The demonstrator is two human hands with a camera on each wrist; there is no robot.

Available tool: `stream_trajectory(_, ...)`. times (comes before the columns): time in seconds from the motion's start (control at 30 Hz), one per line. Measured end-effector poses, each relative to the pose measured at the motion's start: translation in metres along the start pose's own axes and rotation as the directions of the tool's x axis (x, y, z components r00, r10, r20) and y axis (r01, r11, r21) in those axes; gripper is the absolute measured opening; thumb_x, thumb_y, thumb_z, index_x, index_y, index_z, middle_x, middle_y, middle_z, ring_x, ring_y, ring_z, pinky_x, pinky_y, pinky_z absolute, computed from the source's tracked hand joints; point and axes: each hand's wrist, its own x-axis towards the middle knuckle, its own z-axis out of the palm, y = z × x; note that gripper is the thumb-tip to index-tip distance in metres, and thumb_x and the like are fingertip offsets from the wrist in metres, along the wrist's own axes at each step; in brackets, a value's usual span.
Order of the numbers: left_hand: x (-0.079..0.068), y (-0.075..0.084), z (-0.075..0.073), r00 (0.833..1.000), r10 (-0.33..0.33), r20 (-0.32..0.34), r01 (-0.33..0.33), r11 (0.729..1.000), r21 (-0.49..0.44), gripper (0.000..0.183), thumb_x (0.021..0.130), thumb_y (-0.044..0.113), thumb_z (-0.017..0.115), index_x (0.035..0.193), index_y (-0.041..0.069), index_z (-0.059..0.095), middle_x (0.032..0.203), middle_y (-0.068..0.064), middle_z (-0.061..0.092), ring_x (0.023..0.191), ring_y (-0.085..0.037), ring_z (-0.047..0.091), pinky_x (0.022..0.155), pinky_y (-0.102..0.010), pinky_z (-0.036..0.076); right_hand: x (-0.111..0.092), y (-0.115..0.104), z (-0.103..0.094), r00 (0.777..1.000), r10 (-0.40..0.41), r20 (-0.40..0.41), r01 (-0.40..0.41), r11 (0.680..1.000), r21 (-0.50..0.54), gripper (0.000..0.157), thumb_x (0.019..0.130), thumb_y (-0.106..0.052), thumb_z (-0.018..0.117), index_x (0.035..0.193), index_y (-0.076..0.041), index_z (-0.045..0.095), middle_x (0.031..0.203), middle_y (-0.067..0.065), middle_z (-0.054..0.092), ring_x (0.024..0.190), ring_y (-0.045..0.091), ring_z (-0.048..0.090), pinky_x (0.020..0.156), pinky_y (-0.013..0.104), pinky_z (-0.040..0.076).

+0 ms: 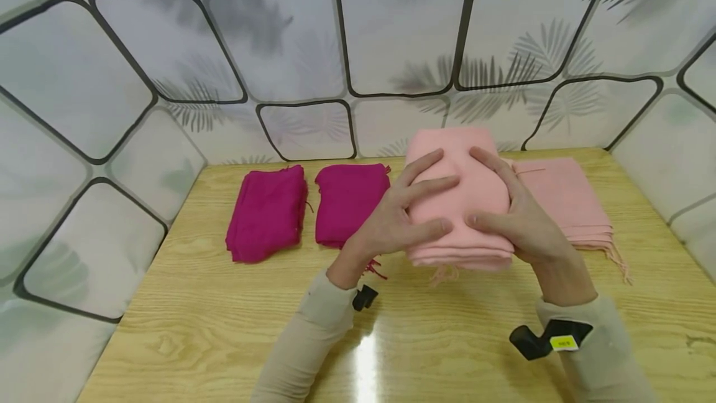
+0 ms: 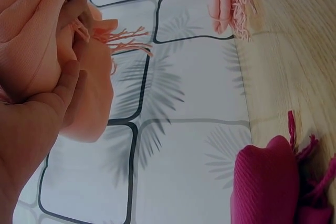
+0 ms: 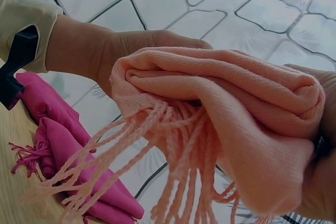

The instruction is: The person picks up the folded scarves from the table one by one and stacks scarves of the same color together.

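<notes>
L hand (image 1: 394, 216) & R hand (image 1: 520, 213), fingers spread, grip opp. sides of folded pink scarf (image 1: 463, 194), up btwn them over desk (image 1: 212, 322), R of ctr; long axis approx. front-to-back, neither hand nearer. Scarves: 2 pink (other pink scarf (image 1: 565, 198) nr back R corner), 2 magenta (1st magenta scarf (image 1: 267, 215) nr back L corner, 2nd magenta scarf (image 1: 351, 201) nr mid back edge).

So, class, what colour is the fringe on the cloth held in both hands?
Peachy pink; the fringe shows best in the right wrist view.

Held pink cloth (image 2: 29, 56) cropped; left wrist view
</notes>
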Motion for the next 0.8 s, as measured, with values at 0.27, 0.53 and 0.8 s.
stream_trajectory(0.27,-0.003,0.002,0.005,1.0,0.016,0.019,-0.017,1.0,0.023,0.056,0.085,0.008,0.076,0.137,0.001,0.056,0.162,-0.006,0.022,0.148,-0.017,0.02,0.103,-0.029,0.045,-0.006,0.003,-0.001,1.0,0.011,-0.006,-0.011,1.0,-0.019,0.087,0.09,0.013,0.058,0.158,-0.025,0.02,0.138,0.014,0.042,0.101,0.018,0.064,0.076,0.032,0.057)
stream_trajectory(0.53,-0.003,0.003,0.012,0.997,0.043,0.059,-0.046,0.998,0.046,0.057,0.085,0.007,0.076,0.137,-0.001,0.055,0.162,-0.011,0.021,0.149,-0.018,0.019,0.108,-0.029,0.041,-0.016,0.008,-0.005,0.999,-0.002,-0.033,0.0,0.998,-0.064,0.087,0.089,0.012,0.059,0.159,-0.024,0.021,0.148,0.01,0.023,0.106,0.015,0.059,0.077,0.028,0.056)
stream_trajectory(0.8,-0.005,0.007,0.02,0.998,0.012,0.068,-0.018,0.995,0.096,0.057,0.086,0.012,0.077,0.138,0.002,0.056,0.162,-0.01,0.019,0.15,-0.017,0.017,0.111,-0.028,0.036,-0.027,0.01,-0.01,1.0,-0.006,-0.014,0.005,0.998,-0.065,0.087,0.091,0.013,0.057,0.16,-0.024,0.018,0.149,0.012,0.024,0.109,0.017,0.06,0.078,0.03,0.057)
